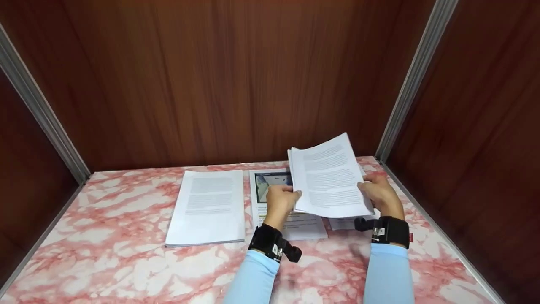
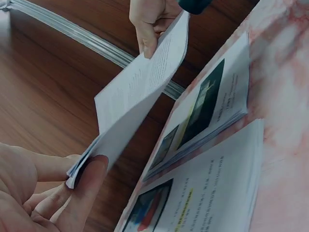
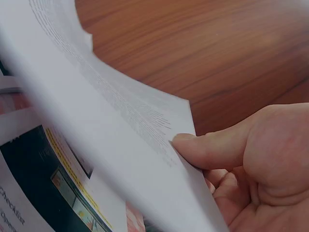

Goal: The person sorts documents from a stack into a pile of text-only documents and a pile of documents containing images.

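In the head view, a sheaf of printed paper (image 1: 331, 179) is raised and tilted above the table. My left hand (image 1: 282, 202) pinches its left edge between thumb and fingers. At the opposite edge my right hand (image 1: 383, 196) grips the sheets, the thumb on the printed face, as the right wrist view shows. The sheaf (image 2: 140, 92) bows between both hands in the left wrist view. Below it lie a stack with a picture and yellow highlighting (image 1: 301, 228) and, to its right, another printed stack (image 2: 205, 104), which the raised sheets mostly hide in the head view.
A thick stack of printed sheets (image 1: 211, 215) lies squared on the left of the red and white marbled table (image 1: 118, 261). Dark wood panels (image 1: 211, 84) enclose the back and sides, with metal strips (image 1: 415, 80) at the corners.
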`<action>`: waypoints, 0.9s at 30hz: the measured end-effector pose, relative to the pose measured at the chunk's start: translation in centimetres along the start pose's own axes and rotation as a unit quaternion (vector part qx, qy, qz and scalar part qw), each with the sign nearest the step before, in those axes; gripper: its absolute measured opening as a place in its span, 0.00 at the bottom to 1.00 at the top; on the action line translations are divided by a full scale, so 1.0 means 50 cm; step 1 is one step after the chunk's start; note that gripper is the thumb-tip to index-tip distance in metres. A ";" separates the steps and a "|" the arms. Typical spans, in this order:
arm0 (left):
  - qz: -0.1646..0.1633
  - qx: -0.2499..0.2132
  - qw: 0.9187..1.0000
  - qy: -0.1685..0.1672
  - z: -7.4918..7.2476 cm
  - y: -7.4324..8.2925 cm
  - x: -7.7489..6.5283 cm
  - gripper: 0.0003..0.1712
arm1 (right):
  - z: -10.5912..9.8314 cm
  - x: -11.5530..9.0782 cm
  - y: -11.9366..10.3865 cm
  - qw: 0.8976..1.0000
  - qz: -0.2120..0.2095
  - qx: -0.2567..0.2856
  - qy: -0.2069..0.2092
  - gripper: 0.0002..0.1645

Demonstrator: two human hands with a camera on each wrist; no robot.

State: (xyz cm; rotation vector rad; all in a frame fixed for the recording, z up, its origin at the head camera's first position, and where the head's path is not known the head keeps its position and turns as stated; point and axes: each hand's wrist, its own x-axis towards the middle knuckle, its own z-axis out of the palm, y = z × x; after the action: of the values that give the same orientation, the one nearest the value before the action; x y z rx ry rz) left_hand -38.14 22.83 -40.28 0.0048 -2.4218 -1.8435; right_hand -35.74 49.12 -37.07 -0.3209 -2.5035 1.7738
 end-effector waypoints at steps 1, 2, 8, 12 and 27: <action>0.006 0.003 1.000 -0.001 0.011 -0.002 -0.001 0.13 | -0.008 -0.001 0.005 1.000 -0.012 -0.001 0.005 0.21; 0.013 0.003 1.000 -0.005 0.023 -0.005 -0.003 0.13 | -0.015 -0.002 0.010 1.000 -0.014 -0.002 0.018 0.22; 0.034 -0.030 0.999 -0.031 0.101 -0.028 -0.021 0.18 | -0.058 -0.009 0.049 0.994 0.000 -0.069 0.088 0.23; 0.030 -0.036 0.998 -0.030 0.138 -0.037 -0.028 0.22 | -0.071 -0.013 0.066 0.987 0.014 -0.120 0.103 0.22; 0.010 0.015 0.998 -0.056 0.155 -0.050 -0.047 0.18 | -0.050 -0.008 0.066 0.961 -0.013 -0.200 0.189 0.14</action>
State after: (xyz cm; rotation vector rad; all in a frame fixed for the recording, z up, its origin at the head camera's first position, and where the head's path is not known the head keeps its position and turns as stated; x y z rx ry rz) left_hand -36.56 29.76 -44.91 -0.1222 -2.5126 -1.8478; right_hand -34.50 52.40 -39.30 -0.5802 -2.5345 1.0544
